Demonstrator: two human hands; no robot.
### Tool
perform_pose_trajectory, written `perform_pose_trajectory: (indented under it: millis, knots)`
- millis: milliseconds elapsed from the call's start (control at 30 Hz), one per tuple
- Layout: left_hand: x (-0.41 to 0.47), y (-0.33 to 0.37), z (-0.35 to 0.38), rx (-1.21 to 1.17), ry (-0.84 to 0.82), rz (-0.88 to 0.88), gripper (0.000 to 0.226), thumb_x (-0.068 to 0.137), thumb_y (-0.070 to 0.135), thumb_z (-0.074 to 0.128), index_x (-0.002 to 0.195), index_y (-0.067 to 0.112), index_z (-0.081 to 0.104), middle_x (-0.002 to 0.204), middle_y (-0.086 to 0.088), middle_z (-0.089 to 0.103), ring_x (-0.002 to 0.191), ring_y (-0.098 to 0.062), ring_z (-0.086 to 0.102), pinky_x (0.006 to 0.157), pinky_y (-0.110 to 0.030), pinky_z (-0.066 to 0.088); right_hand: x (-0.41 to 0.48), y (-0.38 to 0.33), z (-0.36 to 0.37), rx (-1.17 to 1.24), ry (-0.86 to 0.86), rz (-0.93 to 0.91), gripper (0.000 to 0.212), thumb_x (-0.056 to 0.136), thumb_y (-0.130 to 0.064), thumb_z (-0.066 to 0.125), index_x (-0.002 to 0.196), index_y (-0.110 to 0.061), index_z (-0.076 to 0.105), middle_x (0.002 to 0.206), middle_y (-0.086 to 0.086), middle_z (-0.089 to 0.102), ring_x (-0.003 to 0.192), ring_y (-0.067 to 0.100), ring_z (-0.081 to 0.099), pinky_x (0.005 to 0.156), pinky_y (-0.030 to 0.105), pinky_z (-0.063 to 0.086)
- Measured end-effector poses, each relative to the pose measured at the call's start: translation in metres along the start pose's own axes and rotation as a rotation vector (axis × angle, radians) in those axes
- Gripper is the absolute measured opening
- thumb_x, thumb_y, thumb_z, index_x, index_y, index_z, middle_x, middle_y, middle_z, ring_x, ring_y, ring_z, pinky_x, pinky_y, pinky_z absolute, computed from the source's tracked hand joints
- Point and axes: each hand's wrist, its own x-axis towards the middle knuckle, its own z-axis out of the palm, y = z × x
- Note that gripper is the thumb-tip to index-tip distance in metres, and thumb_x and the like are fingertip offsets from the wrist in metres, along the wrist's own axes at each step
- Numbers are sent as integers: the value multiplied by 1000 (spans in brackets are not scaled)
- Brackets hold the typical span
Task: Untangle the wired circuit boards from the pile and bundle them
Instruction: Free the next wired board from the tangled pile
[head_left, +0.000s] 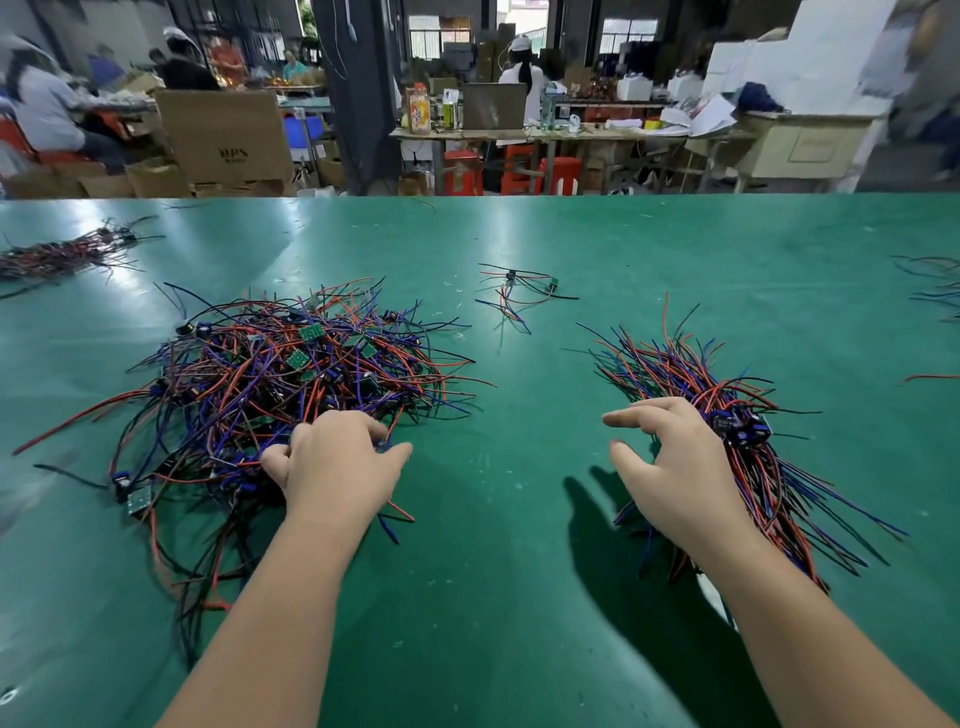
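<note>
Currently mid-sorting: left hand (332, 462) dug into near edge of pile (291, 374), fingers curled round wires. Right hand (670, 457) against bundle (691, 374), thumb and forefinger spread free (other fingers hidden, grip impossible to tell). Bundle well apart from pile on green table (493, 545), long axis far-left to near-right, boards clustered mid-length, wire ends fanning both ways. Next, probably: tease one board loose, then lay parallel onto bundle.

We have the tangled pile (291, 374) on the table (519, 571) at left, our left hand (332, 467) at its near edge. The bundle (727, 426) lies right, our right hand (670, 467) against its left side. A small loose cluster (519, 291) sits behind, between them.
</note>
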Motion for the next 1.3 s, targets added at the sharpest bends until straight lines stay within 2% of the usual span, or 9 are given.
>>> perform_pose_trajectory:
  millis: [100,200,367,533,767,867,1067,1200,1300]
  knots:
    - [-7,12,-5,-368,232,87,31,79,55,62,96,31,71,104,10,59,107,-15,50,95,-38,24,0,0,-1,18,9,3,21,84,-10,64,100,-22,70,104,-7,54,95,5,48,85,16,31]
    - [-20,26,-15,-804,345,346,14,80,36,62,88,28,71,96,10,61,93,0,55,91,-26,41,1,-1,-1,175,-13,75,18,85,-9,64,89,-26,70,92,-9,62,81,5,56,73,20,37]
    - [-49,49,-13,-1027,-45,655,9,78,13,67,81,15,75,87,3,66,83,-1,62,76,-10,45,-1,-20,-1,1201,-367,373,27,83,-23,56,101,-7,66,92,11,72,65,14,62,56,17,45]
    - [-66,59,-1,-1005,-241,792,10,79,12,69,84,16,77,88,9,65,81,-4,64,76,-14,48,1,-19,-11,1405,-383,364,32,75,-16,58,105,-8,66,93,9,73,57,6,60,53,14,48]
    - [-65,53,-2,-1120,-463,579,5,77,18,66,80,20,69,75,-1,71,67,-19,71,66,-38,57,2,-15,-13,1351,-285,368,20,72,-12,60,84,-13,75,75,5,72,55,7,63,54,14,50]
    - [-57,54,1,-1263,-442,398,10,75,10,56,81,17,60,72,-3,70,63,-20,69,62,-31,57,5,-15,-16,1320,-164,374,18,71,-12,60,88,-10,66,71,4,71,53,6,62,52,13,48]
    - [-33,34,14,-576,-94,454,19,79,6,60,85,24,64,86,12,62,78,-4,58,73,-14,41,36,-33,-54,1311,57,11,13,71,-11,65,68,-19,75,76,1,74,73,11,70,61,14,51]
    - [-28,29,17,-483,-107,462,16,82,10,59,92,20,66,95,8,57,92,-13,55,86,-27,43,98,-46,-59,847,234,-133,19,77,-4,74,96,-10,74,83,-4,75,79,11,67,75,19,52]
    - [-29,30,16,-501,-91,466,17,83,8,58,94,19,66,94,9,54,91,-11,54,86,-21,39,130,-37,-37,280,-60,35,65,80,-1,72,139,-6,45,134,7,56,101,15,63,95,28,49]
